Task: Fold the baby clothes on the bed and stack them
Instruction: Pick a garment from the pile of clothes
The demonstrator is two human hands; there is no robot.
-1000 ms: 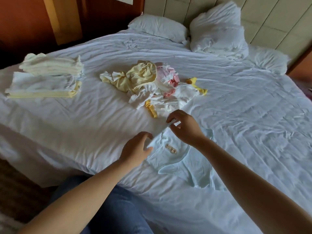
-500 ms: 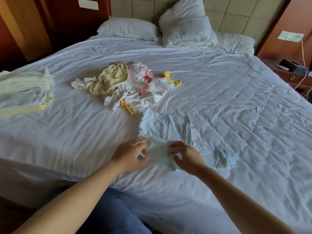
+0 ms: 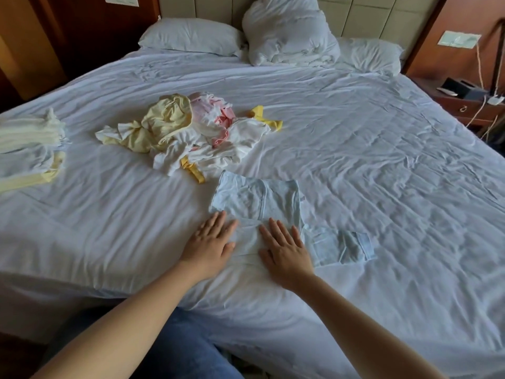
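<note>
A pale blue baby garment (image 3: 257, 201) lies spread flat on the white bed (image 3: 382, 165) near its front edge, one sleeve stretched out to the right. My left hand (image 3: 210, 242) lies flat with straight fingers at the garment's lower left edge. My right hand (image 3: 285, 247) presses flat on its lower middle. Behind the garment sits a loose heap of unfolded clothes (image 3: 191, 132) in yellow, white and pink. A stack of folded clothes (image 3: 30, 149) in cream and yellow rests at the far left of the bed.
Pillows (image 3: 191, 36) and a bunched white duvet (image 3: 289, 34) lie along the headboard. A wooden nightstand (image 3: 464, 102) with a black box and cables stands at the right. My knee in blue jeans shows at the bottom edge.
Both hands went from pinching the blue garment to lying flat on it. The garment was spread out on the sheet, and the view swung to the right.
</note>
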